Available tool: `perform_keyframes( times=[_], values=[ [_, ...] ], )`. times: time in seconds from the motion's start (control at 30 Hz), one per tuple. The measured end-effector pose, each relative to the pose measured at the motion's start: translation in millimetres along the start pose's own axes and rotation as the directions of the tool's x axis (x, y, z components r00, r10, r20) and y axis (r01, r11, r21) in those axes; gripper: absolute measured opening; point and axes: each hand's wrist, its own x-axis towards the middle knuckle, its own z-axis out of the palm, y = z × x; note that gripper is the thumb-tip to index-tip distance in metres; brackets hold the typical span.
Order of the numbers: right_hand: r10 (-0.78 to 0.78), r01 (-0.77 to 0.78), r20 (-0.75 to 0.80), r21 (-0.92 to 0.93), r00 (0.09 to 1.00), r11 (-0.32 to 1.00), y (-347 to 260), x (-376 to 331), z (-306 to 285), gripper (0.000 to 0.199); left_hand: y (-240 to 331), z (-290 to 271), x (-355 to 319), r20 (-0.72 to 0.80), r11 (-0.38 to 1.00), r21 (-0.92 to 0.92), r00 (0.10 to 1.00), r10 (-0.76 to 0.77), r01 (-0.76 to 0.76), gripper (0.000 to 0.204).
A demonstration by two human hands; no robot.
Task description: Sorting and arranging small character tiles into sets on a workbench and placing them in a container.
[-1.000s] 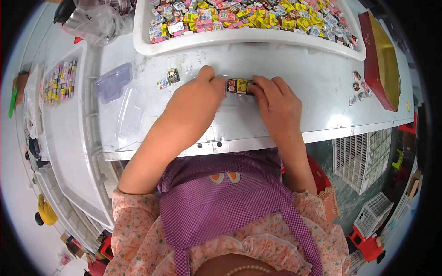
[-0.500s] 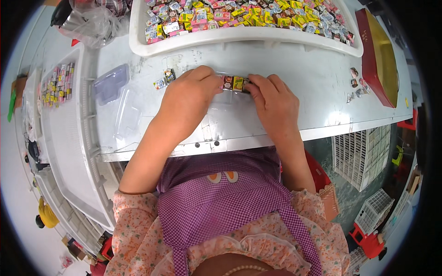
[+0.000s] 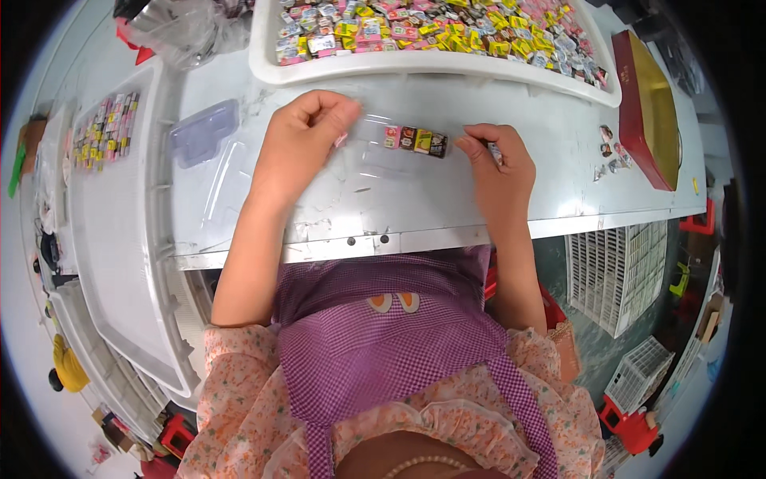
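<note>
A short row of small printed boxes (image 3: 416, 140), pink, brown, yellow and black, stands side by side in a clear plastic tray (image 3: 375, 164) on the table. Left of the row, my left hand (image 3: 299, 144) is closed in a pinch. A pinkish bit shows below its fingertips, mostly covered. My right hand (image 3: 504, 164) is just right of the row's black end, thumb and forefinger close together. A small whitish and dark box (image 3: 495, 152) shows within its curled fingers.
Beyond my hands stands a white bin (image 3: 447, 68) heaped with small boxes. At left are a clear purplish tray (image 3: 204, 132) and a white crate (image 3: 159, 207) holding grouped boxes (image 3: 108, 132). At right lie loose pieces (image 3: 613, 152) beside a red and gold box (image 3: 646, 112).
Both hands have drawn apart from the row, uncovering its pink and black ends. My left hand now covers the spot where two loose boxes lay. The view has shifted slightly.
</note>
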Motion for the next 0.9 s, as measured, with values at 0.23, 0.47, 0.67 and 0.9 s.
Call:
perform_keyframes(
  times=[0.23, 0.47, 0.67, 0.9],
  values=[
    [-0.003, 0.001, -0.028, -0.057, 1.0, 0.998, 3, 0, -1, 0.014, -19, -9, 14, 0.238, 0.855, -0.505, 0.971, 0.003, 0.121, 0.027],
    [-0.049, 0.049, -0.013, -0.042, 0.999, 0.998, 4, 1, 2, 0.015, -25, 2, 4, 0.076, 0.961, -0.187, 0.973, 0.22, -0.203, 0.025],
    [-0.054, 0.054, 0.004, -0.06, 0.999, 0.997, 2, 1, 1, 0.016, -34, 13, -2, 0.172, 0.598, 0.507, 0.753, 0.635, -0.62, 0.013],
    [-0.05, 0.053, 0.032, -0.101, 0.998, 0.994, -3, 1, 2, 0.014, -34, 10, -1, 0.224, 0.483, 0.548, 0.676, 0.701, -0.683, 0.009]
  ],
)
